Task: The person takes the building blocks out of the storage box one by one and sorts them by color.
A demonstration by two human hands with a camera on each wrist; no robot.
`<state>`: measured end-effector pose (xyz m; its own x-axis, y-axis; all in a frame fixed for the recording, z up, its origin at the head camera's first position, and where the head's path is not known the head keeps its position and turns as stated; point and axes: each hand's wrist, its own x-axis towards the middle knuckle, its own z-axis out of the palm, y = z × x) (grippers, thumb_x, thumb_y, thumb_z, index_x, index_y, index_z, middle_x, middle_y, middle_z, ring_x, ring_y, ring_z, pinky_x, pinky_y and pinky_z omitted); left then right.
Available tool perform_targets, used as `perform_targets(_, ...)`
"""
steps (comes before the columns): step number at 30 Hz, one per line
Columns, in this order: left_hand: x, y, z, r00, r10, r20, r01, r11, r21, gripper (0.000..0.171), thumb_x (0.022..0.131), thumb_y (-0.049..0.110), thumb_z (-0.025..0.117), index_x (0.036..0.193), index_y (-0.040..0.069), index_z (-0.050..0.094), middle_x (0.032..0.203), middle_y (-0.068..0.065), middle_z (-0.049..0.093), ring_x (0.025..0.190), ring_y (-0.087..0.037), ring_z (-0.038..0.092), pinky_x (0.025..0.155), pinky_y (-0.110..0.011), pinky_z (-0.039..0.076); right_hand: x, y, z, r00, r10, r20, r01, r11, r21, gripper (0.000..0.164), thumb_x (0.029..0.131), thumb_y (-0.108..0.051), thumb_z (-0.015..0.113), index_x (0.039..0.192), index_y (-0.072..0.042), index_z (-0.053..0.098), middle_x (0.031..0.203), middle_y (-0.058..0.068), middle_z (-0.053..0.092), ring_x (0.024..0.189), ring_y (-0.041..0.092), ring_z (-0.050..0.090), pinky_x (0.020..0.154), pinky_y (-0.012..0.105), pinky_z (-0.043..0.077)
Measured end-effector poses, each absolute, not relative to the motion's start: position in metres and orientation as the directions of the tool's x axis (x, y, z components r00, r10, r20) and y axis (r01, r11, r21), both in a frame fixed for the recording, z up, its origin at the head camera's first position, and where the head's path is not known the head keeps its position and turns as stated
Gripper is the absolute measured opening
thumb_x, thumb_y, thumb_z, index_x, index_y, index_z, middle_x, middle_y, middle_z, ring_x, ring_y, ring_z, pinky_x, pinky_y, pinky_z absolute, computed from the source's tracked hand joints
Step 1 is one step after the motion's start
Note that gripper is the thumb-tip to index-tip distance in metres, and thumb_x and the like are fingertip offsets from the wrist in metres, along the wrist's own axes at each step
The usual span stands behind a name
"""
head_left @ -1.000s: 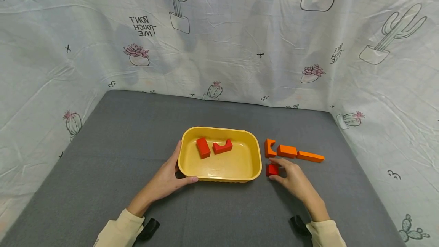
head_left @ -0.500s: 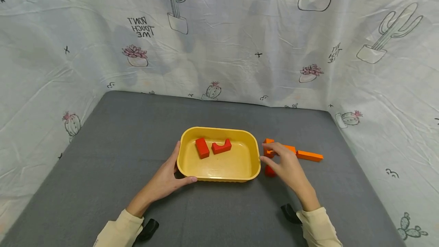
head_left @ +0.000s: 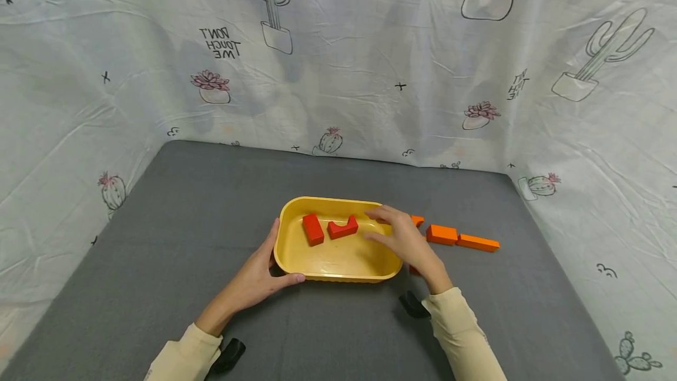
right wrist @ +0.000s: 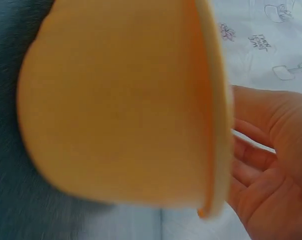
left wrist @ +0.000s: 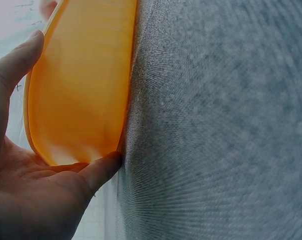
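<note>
Diffuse light is covering the surface (head_left: 211, 193), soft shadows are darkening toward its near edge, right-wrist view is blurring the tray (right wrist: 115, 110)

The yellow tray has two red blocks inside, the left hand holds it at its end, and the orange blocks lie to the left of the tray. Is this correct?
Not quite: the orange blocks lie to the right of the yellow tray, as the head view shows. Two red blocks are inside, and the left hand holds it at its end.
</note>
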<state>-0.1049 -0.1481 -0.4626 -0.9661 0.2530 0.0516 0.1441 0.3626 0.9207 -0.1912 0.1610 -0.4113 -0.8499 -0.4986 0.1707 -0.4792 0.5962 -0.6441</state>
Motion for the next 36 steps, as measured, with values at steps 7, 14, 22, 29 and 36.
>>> perform_targets(7, -0.104, -0.148, -0.461, -0.967, 0.248, 0.048, 0.138, 0.362, 0.922, 0.124, 0.076, 0.031, 0.086, 0.158, 0.013, -0.005, 0.163, -0.012, 0.007, 0.133, -0.028, 0.046, 0.104, -0.043, 0.041, -0.206, 0.14, -0.416, -0.845, -0.526, 0.102, -0.463, 0.622, -0.632, 0.046, 0.083, -0.011, 0.079, 0.125, 0.001, 0.064, 0.122, 0.015, 0.065, 0.109, 0.03, 0.064, 0.093, 0.042, 0.052)
perform_targets(14, -0.105, -0.148, -0.462, -0.968, 0.249, 0.032, 0.124, 0.365, 0.922, 0.125, 0.075, 0.038, 0.085, 0.158, 0.017, -0.005, 0.163, -0.011, 0.007, 0.135, -0.027, 0.044, 0.106, -0.043, 0.039, -0.213, 0.134, -0.423, -0.855, -0.518, -0.008, -0.402, 0.673, -0.622, 0.044, 0.084, -0.005, 0.077, 0.125, 0.002, 0.064, 0.124, 0.015, 0.065, 0.112, 0.03, 0.063, 0.094, 0.04, 0.052)
perform_targets(22, -0.105, -0.148, -0.462, -0.969, 0.245, 0.034, 0.123, 0.359, 0.925, 0.125, 0.075, 0.037, 0.086, 0.158, 0.014, -0.005, 0.163, -0.011, 0.007, 0.135, -0.027, 0.043, 0.106, -0.044, 0.039, -0.219, 0.127, -0.432, -0.844, -0.536, -0.012, -0.424, 0.682, -0.596, 0.045, 0.081, -0.005, 0.08, 0.122, 0.004, 0.065, 0.114, 0.013, 0.068, 0.104, 0.027, 0.065, 0.092, 0.039, 0.053)
perform_targets(29, -0.105, -0.147, -0.462, -0.967, 0.251, 0.038, 0.127, 0.35, 0.928, 0.125, 0.075, 0.036, 0.086, 0.158, 0.017, -0.006, 0.164, -0.01, 0.006, 0.135, -0.027, 0.043, 0.105, -0.042, 0.04, -0.218, 0.124, -0.437, -0.854, -0.521, -0.013, -0.418, 0.7, -0.578, 0.039, 0.079, -0.007, 0.082, 0.114, 0.001, 0.068, 0.105, 0.008, 0.069, 0.096, 0.022, 0.064, 0.088, 0.037, 0.054)
perform_targets(36, -0.105, -0.148, -0.463, -0.967, 0.249, 0.048, 0.134, 0.342, 0.93, 0.125, 0.075, 0.035, 0.086, 0.158, 0.017, -0.006, 0.163, -0.011, 0.006, 0.135, -0.028, 0.043, 0.105, -0.043, 0.04, -0.216, 0.12, -0.438, -0.827, -0.561, 0.025, -0.465, 0.659, -0.592, 0.043, 0.077, -0.005, 0.083, 0.117, 0.001, 0.067, 0.112, 0.011, 0.068, 0.102, 0.025, 0.064, 0.092, 0.038, 0.053)
